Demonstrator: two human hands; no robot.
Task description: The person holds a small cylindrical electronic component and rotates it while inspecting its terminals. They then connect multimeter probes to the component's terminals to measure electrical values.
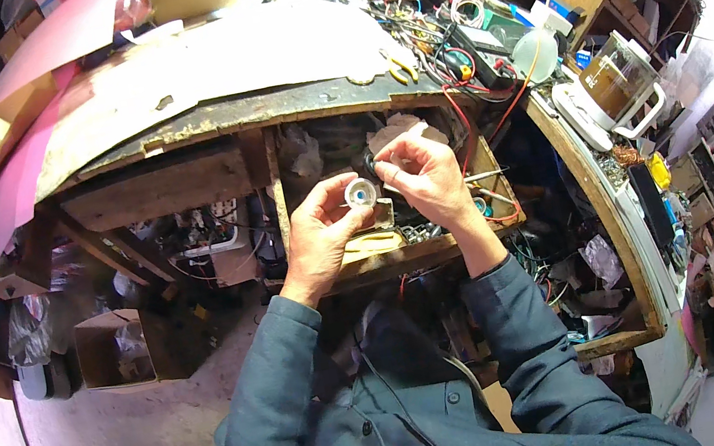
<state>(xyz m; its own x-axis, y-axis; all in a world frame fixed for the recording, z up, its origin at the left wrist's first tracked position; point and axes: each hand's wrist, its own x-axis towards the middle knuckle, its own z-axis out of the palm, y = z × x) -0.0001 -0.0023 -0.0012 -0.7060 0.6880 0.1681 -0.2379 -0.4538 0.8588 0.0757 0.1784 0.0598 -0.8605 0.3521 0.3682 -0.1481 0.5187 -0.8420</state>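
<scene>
My left hand [321, 234] pinches a small round whitish cap-like part [360, 194] with a blue dot at its centre. Its round face is turned up toward me. Close beside it, my right hand [427, 174] has thumb and forefinger pressed together at a small dark curved piece [370, 161], whose kind I cannot make out. Both hands are above an open wooden drawer [410, 255]. Inside the drawer, below my hands, lie a yellow item [374, 243] and small metal parts [421, 232]. A crumpled pale paper [402, 127] is behind my right hand.
A worktop with a white sheet [214, 62] spans the far side. Yellow-handled pliers [402, 70], a multimeter [492, 70] and tangled wires lie at its right. A red lead [457, 124] hangs into the drawer. A cardboard box [115, 352] stands on the floor at left.
</scene>
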